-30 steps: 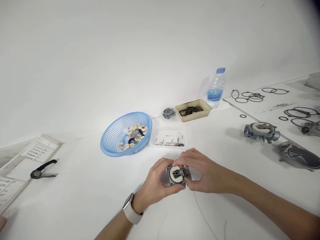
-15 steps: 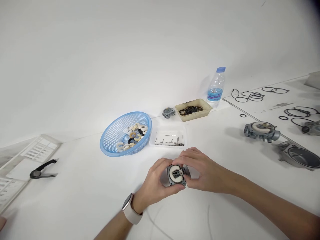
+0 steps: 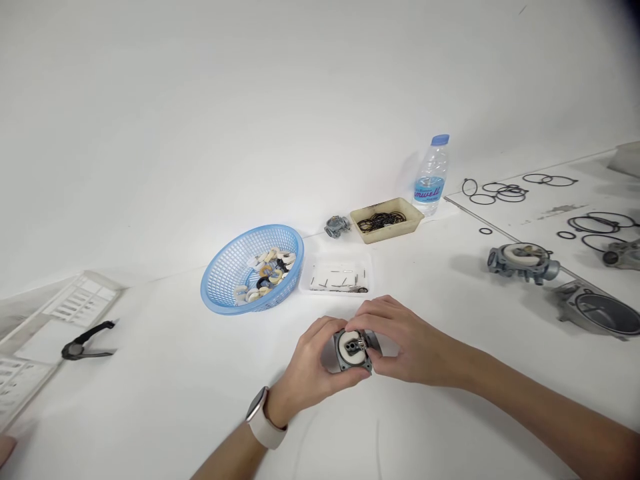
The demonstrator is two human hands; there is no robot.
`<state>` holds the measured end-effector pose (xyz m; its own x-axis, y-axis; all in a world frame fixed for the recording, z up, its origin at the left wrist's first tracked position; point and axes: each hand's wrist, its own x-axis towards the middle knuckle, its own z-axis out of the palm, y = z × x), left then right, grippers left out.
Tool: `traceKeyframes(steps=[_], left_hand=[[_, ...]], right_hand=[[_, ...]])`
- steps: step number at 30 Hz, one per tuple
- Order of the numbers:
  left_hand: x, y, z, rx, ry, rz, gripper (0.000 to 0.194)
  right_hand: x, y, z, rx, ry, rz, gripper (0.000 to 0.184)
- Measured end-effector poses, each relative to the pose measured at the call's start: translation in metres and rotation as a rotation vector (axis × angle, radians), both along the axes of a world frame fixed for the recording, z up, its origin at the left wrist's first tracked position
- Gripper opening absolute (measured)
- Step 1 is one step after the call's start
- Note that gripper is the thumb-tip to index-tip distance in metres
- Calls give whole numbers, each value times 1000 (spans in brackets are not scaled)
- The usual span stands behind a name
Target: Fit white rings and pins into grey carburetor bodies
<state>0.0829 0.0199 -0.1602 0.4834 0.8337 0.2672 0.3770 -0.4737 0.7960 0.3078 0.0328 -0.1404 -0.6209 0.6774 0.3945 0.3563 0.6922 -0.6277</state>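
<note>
A small grey metal carburetor body (image 3: 351, 351) with a white round float inside rests between my hands on the white table (image 3: 150, 387). My left hand (image 3: 310, 370), with a white watch on the wrist, is wrapped round its left side. My right hand (image 3: 400, 337) curls over its top and right side, fingertips pinched at a small metal piece on the part. Behind them lies a clear tray of thin metal pins (image 3: 337, 277).
A blue basket (image 3: 220, 280) of pale and dark rings stands at back left. Further back sit a beige tray of black O-rings (image 3: 387, 220), a small carburetor (image 3: 337, 227) and a water bottle (image 3: 431, 177). More carburetor parts (image 3: 523, 261) and loose O-rings (image 3: 500, 193) lie right. A black watch (image 3: 85, 340) lies left.
Both hands and the part stay in place; only small finger shifts of my right hand on the part.
</note>
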Motion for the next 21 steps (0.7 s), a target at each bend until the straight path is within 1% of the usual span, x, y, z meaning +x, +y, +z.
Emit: traceKeyframes(steps=[9, 17, 21], left_hand=[[-1, 2, 0, 2, 8, 0, 45], [1, 0, 1, 2, 11, 10, 43], [0, 1, -1, 9, 13, 24, 48]], right_hand=[[4, -2, 2, -65, -11, 19, 41], [1, 0, 4, -60, -12, 9, 43], [0, 1, 1, -17, -3, -42, 48]])
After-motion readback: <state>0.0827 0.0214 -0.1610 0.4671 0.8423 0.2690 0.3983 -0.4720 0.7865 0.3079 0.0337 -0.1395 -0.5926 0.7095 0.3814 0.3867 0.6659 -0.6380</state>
